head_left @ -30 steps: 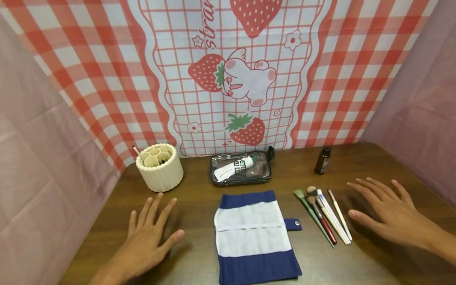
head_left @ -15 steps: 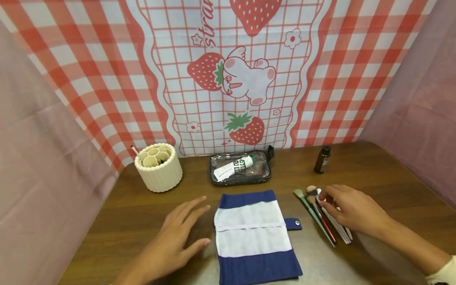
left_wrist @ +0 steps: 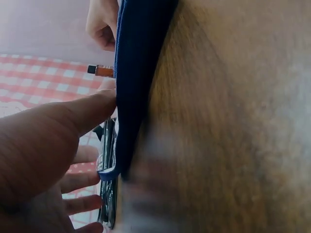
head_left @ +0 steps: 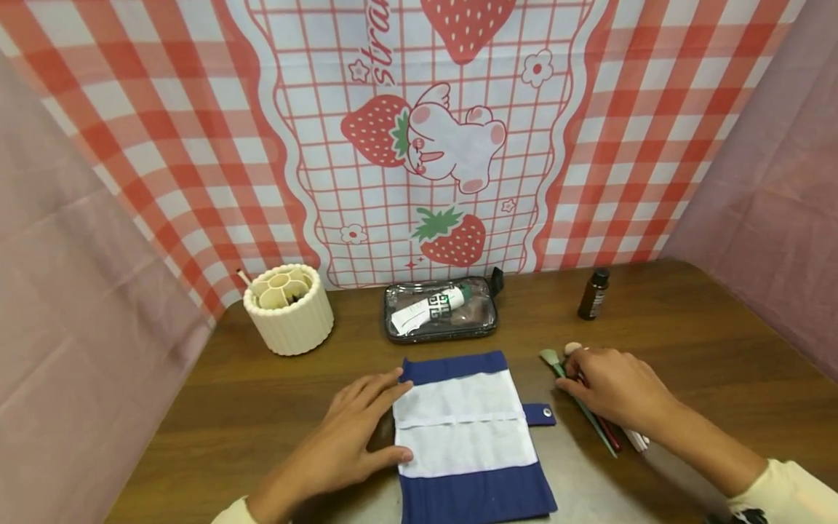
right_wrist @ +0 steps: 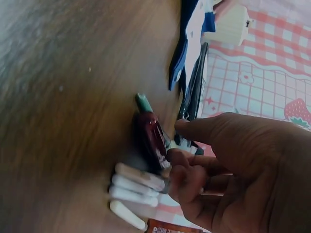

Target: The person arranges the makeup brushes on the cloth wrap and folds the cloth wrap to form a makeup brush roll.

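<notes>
A navy-and-white cloth roll with a snap tab (head_left: 468, 429) lies unfolded at the table's middle. My left hand (head_left: 347, 433) reaches its left edge, thumb and fingertips touching the cloth, fingers fairly straight. The left wrist view shows the thumb against the navy cloth (left_wrist: 138, 73). Over the makeup brushes to the right is my right hand (head_left: 622, 386), covering most of their upper parts. A green brush (head_left: 599, 429) and a red-handled brush (right_wrist: 153, 136) lie nearest the thumb. Pale handles (right_wrist: 133, 189) stick out below. In the right wrist view, thumb and bent fingers stay apart, with no brush clearly pinched.
A cream ribbed holder (head_left: 291, 320) stands at the back left. Behind the cloth roll lies a clear black-edged pouch (head_left: 441, 309) with a white tube inside. A dark bottle (head_left: 593, 297) stands at the back right. A checked strawberry cloth (head_left: 425, 145) hangs behind.
My left hand has moved right, from the bare table to the cloth roll's left edge. My right hand has come left and down over the brushes, its fingers bending. The brushes look unmoved.
</notes>
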`<state>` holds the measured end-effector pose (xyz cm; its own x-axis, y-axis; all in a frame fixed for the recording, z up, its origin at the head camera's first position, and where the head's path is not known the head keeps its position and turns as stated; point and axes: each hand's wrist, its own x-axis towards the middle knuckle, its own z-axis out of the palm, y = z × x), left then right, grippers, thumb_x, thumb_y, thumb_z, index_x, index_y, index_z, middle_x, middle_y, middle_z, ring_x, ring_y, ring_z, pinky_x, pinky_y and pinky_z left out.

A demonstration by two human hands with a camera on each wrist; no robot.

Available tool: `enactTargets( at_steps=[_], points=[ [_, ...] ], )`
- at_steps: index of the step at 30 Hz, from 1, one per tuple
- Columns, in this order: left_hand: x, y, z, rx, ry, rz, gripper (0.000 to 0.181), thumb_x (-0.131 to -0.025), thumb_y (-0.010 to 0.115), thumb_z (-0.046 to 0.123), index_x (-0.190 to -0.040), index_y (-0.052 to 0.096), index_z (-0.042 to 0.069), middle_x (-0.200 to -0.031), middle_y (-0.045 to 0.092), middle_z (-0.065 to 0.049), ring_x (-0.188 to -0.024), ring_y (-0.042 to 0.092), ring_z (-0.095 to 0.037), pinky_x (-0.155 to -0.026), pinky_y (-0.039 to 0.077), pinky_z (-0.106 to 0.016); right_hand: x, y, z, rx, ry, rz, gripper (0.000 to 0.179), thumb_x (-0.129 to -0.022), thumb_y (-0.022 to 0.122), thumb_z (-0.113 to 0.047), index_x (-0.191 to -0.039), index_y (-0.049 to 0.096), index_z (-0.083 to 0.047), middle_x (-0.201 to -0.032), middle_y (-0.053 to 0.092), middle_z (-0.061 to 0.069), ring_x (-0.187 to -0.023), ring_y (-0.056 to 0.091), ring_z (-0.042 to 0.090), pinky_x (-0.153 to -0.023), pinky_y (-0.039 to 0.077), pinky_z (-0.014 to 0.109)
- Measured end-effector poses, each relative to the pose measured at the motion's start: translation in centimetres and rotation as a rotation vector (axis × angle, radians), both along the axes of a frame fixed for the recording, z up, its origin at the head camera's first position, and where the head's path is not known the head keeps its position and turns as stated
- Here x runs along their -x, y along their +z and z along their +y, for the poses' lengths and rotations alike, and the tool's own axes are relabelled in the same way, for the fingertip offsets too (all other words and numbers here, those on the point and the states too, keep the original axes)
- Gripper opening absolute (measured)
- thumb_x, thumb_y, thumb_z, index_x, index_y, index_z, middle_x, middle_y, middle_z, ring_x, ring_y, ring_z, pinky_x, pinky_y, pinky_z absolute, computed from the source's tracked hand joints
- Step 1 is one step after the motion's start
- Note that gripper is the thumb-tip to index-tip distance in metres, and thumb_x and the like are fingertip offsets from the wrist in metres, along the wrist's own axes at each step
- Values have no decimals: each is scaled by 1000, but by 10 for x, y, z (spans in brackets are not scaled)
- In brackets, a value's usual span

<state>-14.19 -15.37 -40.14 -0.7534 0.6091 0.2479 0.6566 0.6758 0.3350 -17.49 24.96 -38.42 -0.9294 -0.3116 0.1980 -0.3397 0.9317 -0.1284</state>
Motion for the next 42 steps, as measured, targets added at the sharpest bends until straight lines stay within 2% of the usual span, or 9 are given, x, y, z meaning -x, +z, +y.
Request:
enactTargets(
  at_steps=[6,10,16,19,24,30,34,36,42],
  points=[
    [2,-6,-1,63,55,-35,101,-78,75,64,-153,41,6,-164,26,-8,-143,30,-36,-110,27,-62,0,-2,-7,7,-30,-3,34,-83,81,-42,-82,56,-20,-61,48,-10,-49,45,11,-45,38,34],
    [2,-10,-2,98,68,-64,109,-77,70,72,-154,37,2,-165,22,-8,-145,26,-38,-111,26,-61,0,-4,-11,-5,-54,-3,39,-83,82,-42,-78,51,-18,-60,45,-8,-49,45,13,-45,37,34],
    [3,-12,-5,100,71,-101,115,-74,67,77,-155,35,3,-165,22,-7,-146,25,-39,-111,24,-61,2,-5,-17,-4,-56,24,41,-83,82,-38,-75,48,-17,-58,44,-7,-50,43,15,-47,36,34],
    [4,-12,-6,107,67,-117,117,-73,67,79,-156,33,4,-165,22,-7,-147,24,-39,-112,23,-61,4,-5,-19,17,-59,5,38,-84,81,-35,-73,50,-17,-60,44,-6,-51,43,14,-47,35,33],
    [5,-12,-7,115,53,-130,118,-73,69,78,-157,30,4,-165,22,-9,-147,24,-39,-113,22,-61,8,0,-20,107,-50,-46,30,-88,76,-30,-71,54,-18,-60,46,-6,-52,44,12,-47,35,30],
    [6,-14,-9,120,56,-133,118,-73,68,78,-158,29,5,-165,22,-9,-147,23,-38,-113,21,-59,18,16,-26,279,30,-32,18,-94,70,-27,-81,68,-15,-65,55,-9,-55,48,8,-49,40,28],
    [7,-15,-10,124,56,-126,118,-74,66,79,-157,30,5,-165,22,-9,-147,24,-38,-113,21,-59,23,23,-35,470,51,-116,19,-99,64,-29,-94,71,-12,-71,64,-7,-56,62,15,-50,50,29],
    [7,-15,-10,126,55,-123,118,-74,66,79,-157,30,5,-165,22,-9,-147,24,-38,-113,21,-59,25,24,-40,584,69,-184,21,-101,62,-31,-99,70,-12,-74,68,-1,-59,66,22,-53,54,32],
    [7,-17,-11,127,45,-105,117,-74,66,79,-157,30,4,-165,23,-10,-147,25,-39,-113,22,-60,34,23,-56,908,245,-362,27,-103,59,-20,-120,61,1,-96,70,22,-71,68,34,-63,58,45]
  ],
)
